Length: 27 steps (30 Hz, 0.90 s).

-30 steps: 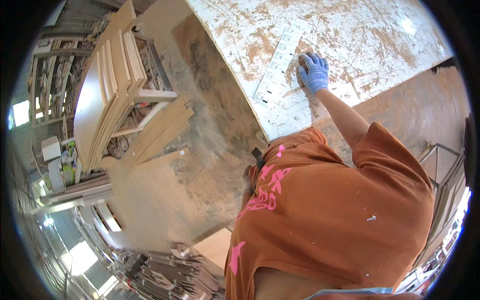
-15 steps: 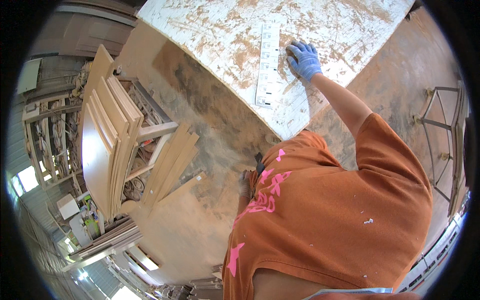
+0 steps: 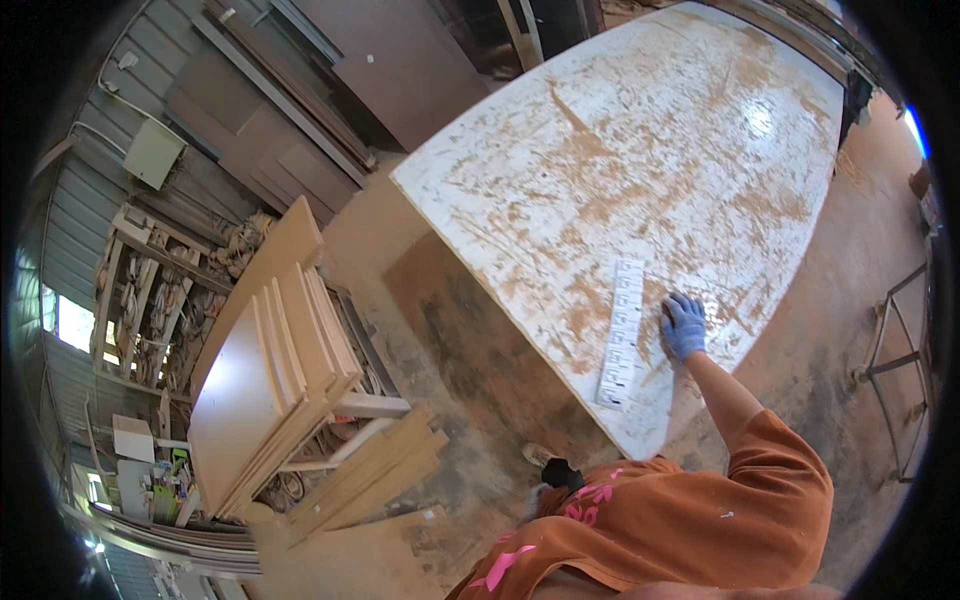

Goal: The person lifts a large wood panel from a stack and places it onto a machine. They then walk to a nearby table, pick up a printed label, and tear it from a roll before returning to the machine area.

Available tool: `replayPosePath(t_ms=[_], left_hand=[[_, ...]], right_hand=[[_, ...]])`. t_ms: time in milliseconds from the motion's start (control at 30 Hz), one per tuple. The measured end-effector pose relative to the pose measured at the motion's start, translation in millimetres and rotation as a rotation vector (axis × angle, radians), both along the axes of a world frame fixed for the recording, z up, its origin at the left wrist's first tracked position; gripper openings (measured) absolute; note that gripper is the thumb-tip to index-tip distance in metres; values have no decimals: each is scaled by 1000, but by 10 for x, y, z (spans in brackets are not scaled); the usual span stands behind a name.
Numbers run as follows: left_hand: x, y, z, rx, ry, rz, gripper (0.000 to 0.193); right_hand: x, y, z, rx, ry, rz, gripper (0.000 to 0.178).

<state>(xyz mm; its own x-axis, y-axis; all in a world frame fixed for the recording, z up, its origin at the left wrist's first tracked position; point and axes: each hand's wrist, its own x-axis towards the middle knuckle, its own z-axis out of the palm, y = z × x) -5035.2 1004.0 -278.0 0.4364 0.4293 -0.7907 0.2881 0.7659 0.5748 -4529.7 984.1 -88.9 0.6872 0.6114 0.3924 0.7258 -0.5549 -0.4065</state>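
My right hand (image 3: pixel 684 326), in a blue glove, rests on the white work table (image 3: pixel 520 200) near its close corner. The fingers lie on the surface with nothing in them. Just left of it is a long white strip of printed labels (image 3: pixel 621 335), flat on the table and not touched by the hand. Low at my left side, my left hand (image 3: pixel 535 500) shows only in part as a pale gloved shape by my shirt. Next to it is a black object (image 3: pixel 562 475) whose kind I cannot make out, and the fingers are hidden.
Brown sawdust and scratches cover the table top. On the left, flat panels (image 3: pixel 265 370) lean in a stack on a wooden frame, with long boards (image 3: pixel 370 470) beside it. A metal-framed rack (image 3: pixel 890 375) stands at the right. Larger sheets (image 3: pixel 400 70) lean behind the table.
The view has tilted up, so the whole table and the far wall show. My right hand stays by the label strip, its fingers closer together. My left hand remains low at my side.
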Motion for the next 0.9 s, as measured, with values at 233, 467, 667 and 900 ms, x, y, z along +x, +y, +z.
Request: replayPosePath(t_ms=[233,467,667,900], left_hand=[[-859,1433,-362,455,93,-723,29],[-1416,2236,-182,274,407,-240,43],[-961,3193,-113,463,245,-513,44],[-483,4969,-217,582,540,-737,29]], right_hand=[[-156,230,-25,-33,8,-262,21],[-138,688,9,-241,172,-621,23],[31,1078,-40,-346,216,-822,35],[561,1757,76,-596,410,-1043,44]])
